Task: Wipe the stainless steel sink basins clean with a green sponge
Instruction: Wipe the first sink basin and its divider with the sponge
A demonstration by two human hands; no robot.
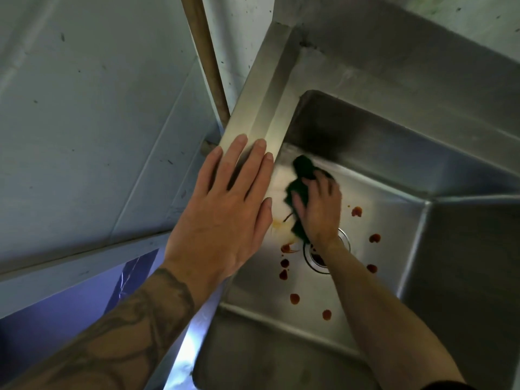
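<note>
A stainless steel sink basin (394, 215) fills the right half of the head view. My right hand (318, 209) is down inside it, pressing a dark green sponge (302, 175) against the basin floor near the left wall. Several red sauce spots (295, 298) dot the floor around the drain (318, 258), which my right wrist partly covers. An orange smear (278, 223) lies beside the sponge. My left hand (225, 209) rests flat on the sink's left rim (261, 114), fingers straight.
A grey wall panel (84, 108) stands left of the sink, with a brown pipe (206, 60) running down between them. The sink's steel backsplash (394, 46) rises at the top right. The near basin wall (267, 356) is below my arms.
</note>
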